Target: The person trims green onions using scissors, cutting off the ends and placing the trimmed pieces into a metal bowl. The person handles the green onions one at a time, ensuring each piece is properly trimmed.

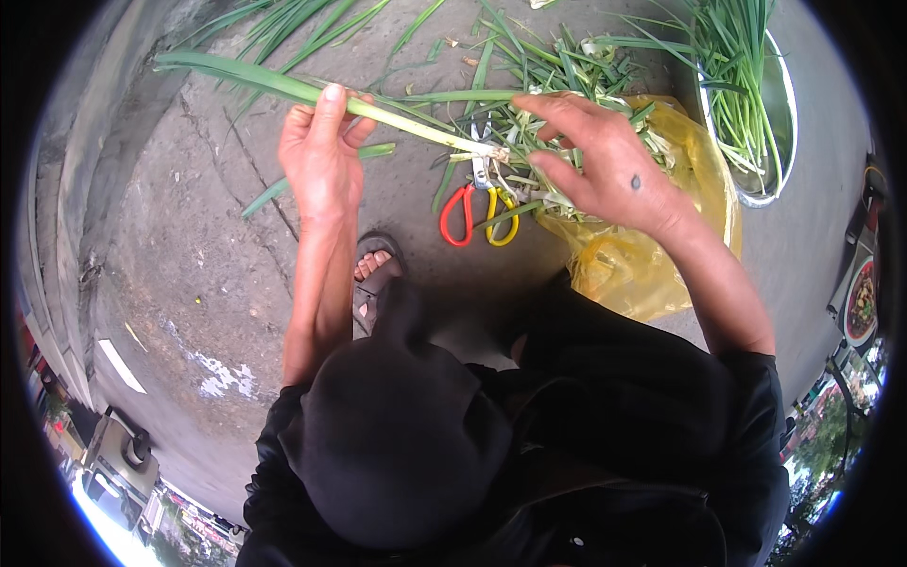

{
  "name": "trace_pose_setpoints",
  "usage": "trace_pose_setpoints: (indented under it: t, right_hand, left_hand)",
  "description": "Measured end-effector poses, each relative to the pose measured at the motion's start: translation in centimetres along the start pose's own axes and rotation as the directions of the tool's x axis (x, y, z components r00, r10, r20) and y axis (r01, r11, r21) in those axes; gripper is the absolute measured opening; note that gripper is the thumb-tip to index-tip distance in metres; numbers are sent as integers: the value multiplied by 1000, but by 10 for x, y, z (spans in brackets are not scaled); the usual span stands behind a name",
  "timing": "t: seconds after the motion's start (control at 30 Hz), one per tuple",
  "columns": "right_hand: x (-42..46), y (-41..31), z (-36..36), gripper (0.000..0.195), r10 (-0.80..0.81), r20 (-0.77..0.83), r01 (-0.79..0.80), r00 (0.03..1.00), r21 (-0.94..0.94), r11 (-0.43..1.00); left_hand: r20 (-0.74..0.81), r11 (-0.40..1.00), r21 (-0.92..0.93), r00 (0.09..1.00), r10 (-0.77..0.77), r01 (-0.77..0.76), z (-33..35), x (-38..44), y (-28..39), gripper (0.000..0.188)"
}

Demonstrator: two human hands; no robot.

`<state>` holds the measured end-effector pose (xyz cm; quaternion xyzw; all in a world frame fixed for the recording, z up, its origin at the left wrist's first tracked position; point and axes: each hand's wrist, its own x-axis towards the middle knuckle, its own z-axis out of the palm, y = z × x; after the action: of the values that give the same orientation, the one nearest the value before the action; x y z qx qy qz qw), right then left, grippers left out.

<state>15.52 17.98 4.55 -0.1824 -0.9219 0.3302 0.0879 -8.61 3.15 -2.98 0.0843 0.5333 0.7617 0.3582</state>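
My left hand (324,152) pinches a leek-like green stalk (414,127) between thumb and fingers. Its long green leaf points to the upper left, and its pale root end reaches toward my right hand (602,156). The right hand hovers beside that root end with thumb and fingers apart. A separate green leaf (460,96) ends at its index fingertip; whether they touch I cannot tell. Below the root end lie scissors with one red and one yellow handle (492,212), their blades partly covered by the stalk and trimmings.
Leaf trimmings (567,64) are heaped on the concrete ground and over a yellow plastic bag (623,262) beneath my right forearm. A metal basin (786,135) at the upper right holds trimmed green stalks (744,106). More long green leaves (276,35) lie at the upper left. My sandalled foot (375,269) is below.
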Motion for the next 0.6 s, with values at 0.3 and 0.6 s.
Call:
trace_pose_setpoints:
  t: [0.3, 0.6]
  right_hand:
    - [8, -4, 25, 23, -408, -147, 341, 901, -340, 876]
    - [7, 14, 20, 18, -491, -205, 451, 847, -213, 867]
  left_hand:
    - [-6, 994, -72, 996, -88, 88, -2, 4, 0, 12]
    - [-72, 974, -201, 990, -117, 101, -11, 11, -2, 13]
